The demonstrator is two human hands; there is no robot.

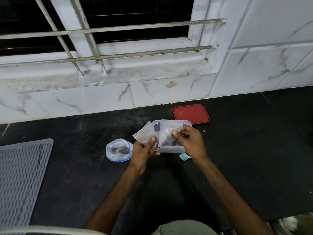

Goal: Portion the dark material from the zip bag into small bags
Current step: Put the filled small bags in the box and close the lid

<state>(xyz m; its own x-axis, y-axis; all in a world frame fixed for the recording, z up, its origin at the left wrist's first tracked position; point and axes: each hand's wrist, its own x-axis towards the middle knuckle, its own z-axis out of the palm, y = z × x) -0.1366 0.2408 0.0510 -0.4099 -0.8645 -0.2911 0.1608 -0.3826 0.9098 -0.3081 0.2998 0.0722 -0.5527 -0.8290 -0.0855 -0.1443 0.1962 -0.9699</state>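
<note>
Spillage looms if the filled small bag [166,135], pinched in the fingers of the right hand [189,141], tips unsealed while the fingers of the left hand [144,154] grip spare empty bags [144,133].

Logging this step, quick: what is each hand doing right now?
Left hand: holds clear small bags.
Right hand: pinches a small bag containing dark material.

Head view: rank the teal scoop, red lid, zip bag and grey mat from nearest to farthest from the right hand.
1. Teal scoop: just below the right hand, which pinches a small bag.
2. Red lid: behind it, near the wall.
3. Zip bag: left, beyond the left hand and its small bags.
4. Grey mat: far left.
</note>
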